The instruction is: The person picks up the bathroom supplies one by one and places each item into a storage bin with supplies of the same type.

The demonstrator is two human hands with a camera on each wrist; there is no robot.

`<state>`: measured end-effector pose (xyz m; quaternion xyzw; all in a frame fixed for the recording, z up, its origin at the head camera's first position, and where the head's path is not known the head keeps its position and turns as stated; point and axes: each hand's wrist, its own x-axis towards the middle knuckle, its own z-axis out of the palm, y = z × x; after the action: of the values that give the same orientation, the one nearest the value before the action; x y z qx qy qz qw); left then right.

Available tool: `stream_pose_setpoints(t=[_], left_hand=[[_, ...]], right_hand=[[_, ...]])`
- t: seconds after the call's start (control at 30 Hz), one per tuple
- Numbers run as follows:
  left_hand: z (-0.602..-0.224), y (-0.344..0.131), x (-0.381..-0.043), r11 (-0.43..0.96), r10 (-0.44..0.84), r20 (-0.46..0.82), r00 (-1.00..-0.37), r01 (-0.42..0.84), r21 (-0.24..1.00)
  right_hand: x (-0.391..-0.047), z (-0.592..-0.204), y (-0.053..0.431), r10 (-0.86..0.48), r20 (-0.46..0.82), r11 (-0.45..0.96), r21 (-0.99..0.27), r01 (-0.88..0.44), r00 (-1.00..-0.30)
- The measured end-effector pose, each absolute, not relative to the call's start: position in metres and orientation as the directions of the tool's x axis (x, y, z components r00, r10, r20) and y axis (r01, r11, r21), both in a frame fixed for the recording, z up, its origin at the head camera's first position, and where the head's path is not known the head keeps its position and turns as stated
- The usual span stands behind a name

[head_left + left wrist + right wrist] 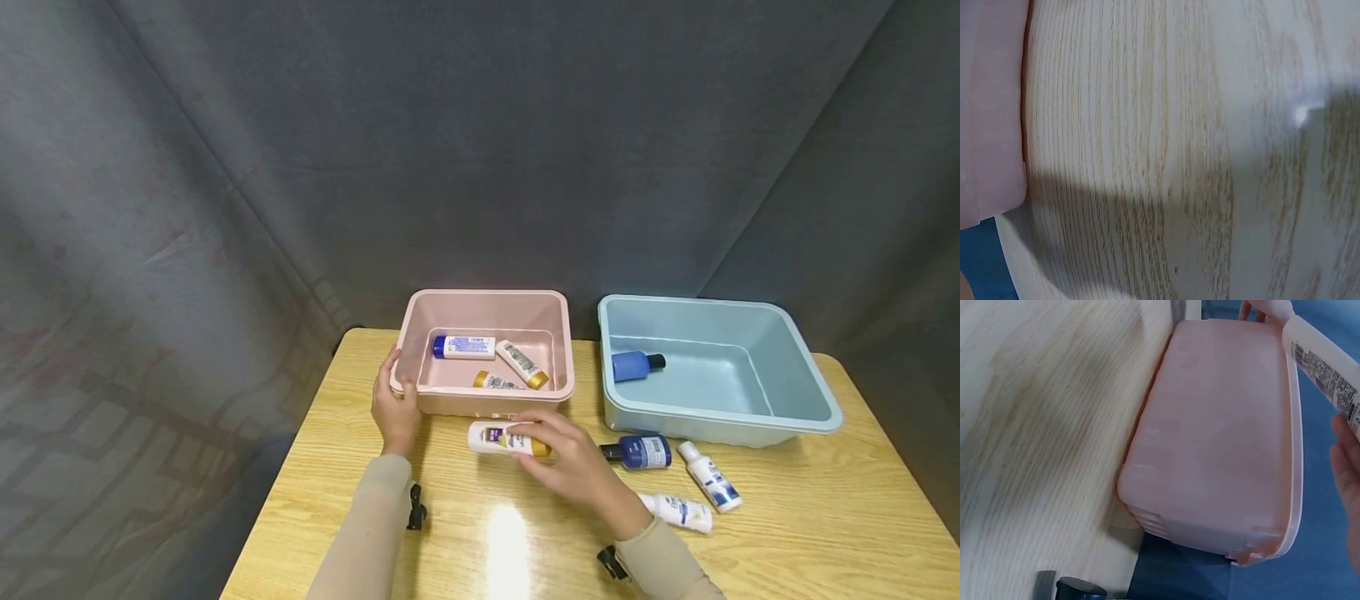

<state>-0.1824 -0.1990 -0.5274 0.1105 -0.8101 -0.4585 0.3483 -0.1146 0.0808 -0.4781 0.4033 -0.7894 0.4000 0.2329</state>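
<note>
By the pink bin, the right hand angles leftward, gripping a bottle

Head camera: high, set back, facing forward and down; takes in table, pink bin, blue bin, curtain beyond. Left wrist camera: close over tabletop, turned sideways, pink bin at left edge only. Right wrist camera: near, low, also sideways, facing pink bin's outer wall. All three share table and pink bin; head and right wrist share white bottle.
</note>
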Motion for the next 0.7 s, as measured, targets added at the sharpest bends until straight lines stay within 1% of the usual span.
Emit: stream_pose_setpoints(t=[0.33,0.57,0.7], left_hand=[[-0.53,-0.199,-0.184,0.564,-0.494,0.48,-0.725,0.153,0.811],[-0.527,-0.199,-0.184,0.566,-0.487,0.484,-0.727,0.159,0.809],[-0.528,-0.2,-0.183,0.572,-0.484,0.494,-0.722,0.166,0.803]], right_hand=[[-0.116,-0.472,0.08,-0.395,0.752,0.29,-0.443,-0.848,-0.528],[-0.119,-0.466,0.075,-0.33,0.787,0.214,-0.476,-0.853,-0.522],[-0.12,-0.462,0.07,-0.313,0.803,0.202,-0.464,-0.862,-0.506]])
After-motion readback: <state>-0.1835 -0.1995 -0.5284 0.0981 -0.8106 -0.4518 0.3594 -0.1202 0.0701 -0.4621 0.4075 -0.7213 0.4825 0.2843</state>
